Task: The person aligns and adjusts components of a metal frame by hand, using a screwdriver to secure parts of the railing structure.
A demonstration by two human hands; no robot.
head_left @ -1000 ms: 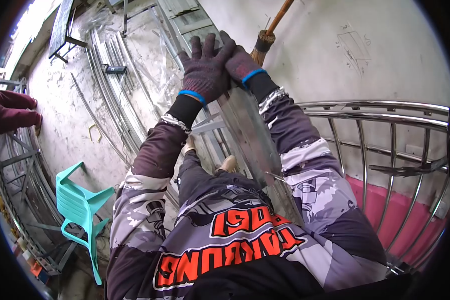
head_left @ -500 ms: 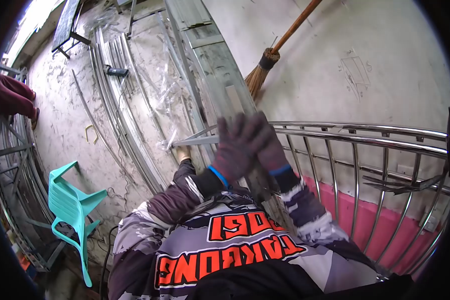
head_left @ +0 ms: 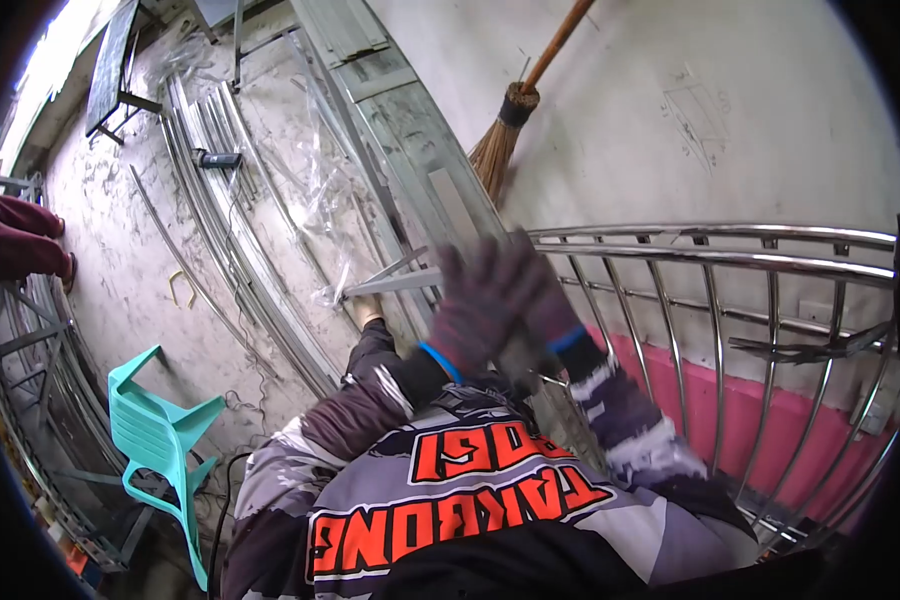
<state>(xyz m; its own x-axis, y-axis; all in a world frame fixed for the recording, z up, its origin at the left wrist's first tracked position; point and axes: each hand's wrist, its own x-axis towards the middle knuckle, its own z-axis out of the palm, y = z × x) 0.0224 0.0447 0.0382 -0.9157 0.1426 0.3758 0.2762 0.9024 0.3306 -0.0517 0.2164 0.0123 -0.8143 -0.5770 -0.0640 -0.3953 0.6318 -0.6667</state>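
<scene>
My left hand (head_left: 478, 305), in a dark knit glove with a blue cuff, is raised in front of my chest with its fingers stretched and spread. Against it, partly behind it, is my right hand (head_left: 544, 300) in a matching glove, fingers extended and slightly blurred. Neither hand holds anything visible. Below and beyond them runs a long grey metal-topped bench (head_left: 395, 110) with a flat strip (head_left: 454, 205) lying on it. A grey metal bar (head_left: 395, 285) juts out just left of my left hand.
Chrome railing (head_left: 710, 262) stands to the right, by a broom (head_left: 495, 150) against the wall. Long metal profiles (head_left: 240, 270), a power tool (head_left: 217, 159) and plastic wrap (head_left: 320, 190) lie on the floor. A turquoise chair (head_left: 155, 430) stands left; a person's legs (head_left: 20, 235) show farther left.
My hands stay together, a touch lower, with the fingers still outstretched. The view has turned slightly, so the broom and bench sit farther left and the chair lower.
</scene>
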